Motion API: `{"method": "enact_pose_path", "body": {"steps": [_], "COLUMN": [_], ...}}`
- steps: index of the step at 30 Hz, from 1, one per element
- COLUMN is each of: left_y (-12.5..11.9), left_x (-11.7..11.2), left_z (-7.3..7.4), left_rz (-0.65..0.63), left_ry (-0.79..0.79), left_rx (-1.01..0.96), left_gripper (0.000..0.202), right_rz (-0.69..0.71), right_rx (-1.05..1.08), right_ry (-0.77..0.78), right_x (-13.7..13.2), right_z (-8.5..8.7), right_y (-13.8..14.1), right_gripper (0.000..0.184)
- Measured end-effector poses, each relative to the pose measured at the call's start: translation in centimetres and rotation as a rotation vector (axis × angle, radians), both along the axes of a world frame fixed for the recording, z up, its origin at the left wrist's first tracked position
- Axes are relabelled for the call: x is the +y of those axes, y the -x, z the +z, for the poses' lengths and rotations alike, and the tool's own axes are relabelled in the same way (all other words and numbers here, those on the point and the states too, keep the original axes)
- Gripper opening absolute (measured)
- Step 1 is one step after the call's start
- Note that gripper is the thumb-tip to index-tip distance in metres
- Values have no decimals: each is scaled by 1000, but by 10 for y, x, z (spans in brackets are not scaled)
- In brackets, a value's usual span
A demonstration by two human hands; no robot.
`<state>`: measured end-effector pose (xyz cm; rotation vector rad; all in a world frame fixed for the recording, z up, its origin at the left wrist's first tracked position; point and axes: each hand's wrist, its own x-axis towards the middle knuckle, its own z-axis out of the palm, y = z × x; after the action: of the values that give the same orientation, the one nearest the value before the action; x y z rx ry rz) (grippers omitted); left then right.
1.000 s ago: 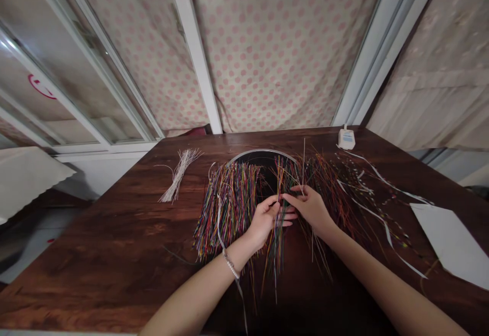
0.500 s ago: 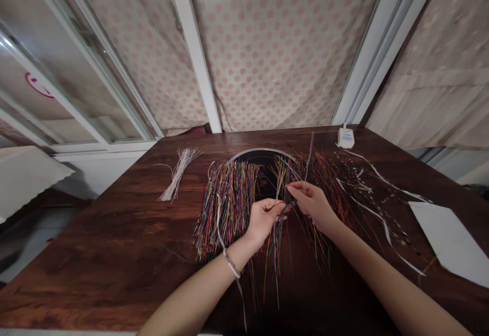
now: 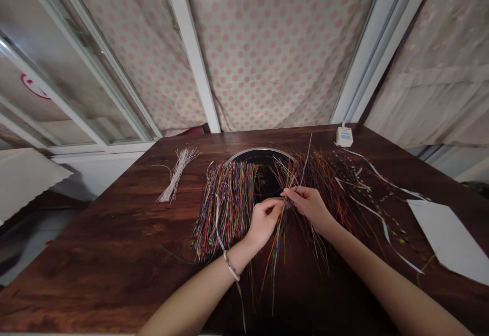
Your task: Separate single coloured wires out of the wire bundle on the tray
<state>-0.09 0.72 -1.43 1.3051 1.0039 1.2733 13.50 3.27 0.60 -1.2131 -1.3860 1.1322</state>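
In the middle of the table, my left hand (image 3: 264, 220) is closed, thumb against fingers, on a small bundle of thin coloured wires (image 3: 275, 257) that hangs below it. My right hand (image 3: 310, 206) touches the same bundle just above, its thumb and fingertips pinched on the strands. What exactly lies between those fingertips is too small to make out. A long pale strand (image 3: 306, 160) rises behind the right hand. To the left lies a thick spread of multicoloured wires (image 3: 227, 208); reddish-brown wires (image 3: 331, 175) fan out to the right.
A round black panel (image 3: 269, 179) with a pale rim lies behind the wires. White wires (image 3: 177, 175) are bunched at left. On the right are white strips (image 3: 382, 219), short scraps (image 3: 353, 175), a white sheet (image 3: 446, 236) and a small white box (image 3: 344, 136).
My right hand has moved slightly left and down, closer to my left hand. The held bundle now leans, its upper ends tilted to the right. The left hand has stayed nearly in place.
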Motion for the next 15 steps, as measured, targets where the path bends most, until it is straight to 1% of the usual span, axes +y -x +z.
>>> {"method": "enact_pose_path", "body": {"steps": [2,4,6,9,12,15], "left_y": [1,2,2,1,0,0], "left_x": [2,3,3,3,3,2], "left_z": [2,3,3,3,4,5], "left_rz": [66,105,118,113,95,93], "left_ry": [-109,-148,-131,-52,15,45], "left_rx": [46,80,110,101,41,7], "left_gripper": [16,15,15,17,20,20], "right_rz": [-2,-1,2,-10,-9,18], "right_rx": [-70,-144,-200,-229,-191,-131], "right_ry": [-80,-133,-153,-160,-140,-102], "right_x": [1,3,3,3,3,3], "right_z": [-3,-7,-9,-10,-10,-9], "right_y": [-2,-3,-3,-2,-1,-1], "right_gripper": [32,32,34,34,33,32]}}
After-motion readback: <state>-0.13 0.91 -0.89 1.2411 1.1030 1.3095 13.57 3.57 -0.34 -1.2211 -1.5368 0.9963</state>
